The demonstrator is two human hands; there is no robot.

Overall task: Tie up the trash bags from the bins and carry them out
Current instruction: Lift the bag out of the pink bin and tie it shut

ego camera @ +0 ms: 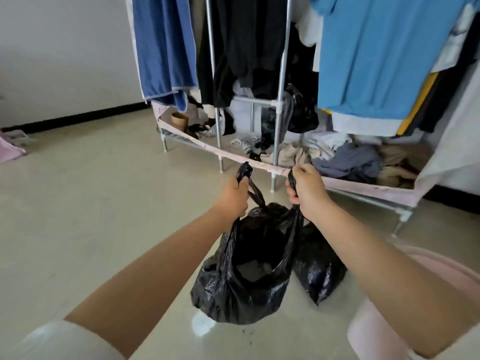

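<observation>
Landmark for all positions: the open black trash bag, low centre of the head view.

Floor: pale, glossy, runs under the bag and out to the white wall far left of it, where a dark baseboard marks the join.

Clothes rack: metal tube frame, directly behind the bag. Hanging on it: a dark blue garment up and left of the bag, black garments straight above, a light blue shirt up and right. The rack's bottom shelf holds a heap of crumpled clothes behind and right of the bag, and a brown cylinder behind and left.

Open black trash bag: mouth pulled wide, dark contents visible inside. Its base is at floor level; contact cannot be confirmed. A few dark specks lie on the floor just in front of it.

Second black bag: immediately right of the first, touching it, top gathered; it hangs under the right handle.

Pink rounded object: right of and nearer than the bag; identity unclear.

Left hand: above the bag's left edge, fingers curled tight round the left handle loop, whose end sticks up past the fist.

Right hand: above the bag's right edge, fingers closed round the right handle. The two fists are apart, handles stretched taut between them and the bag.
</observation>
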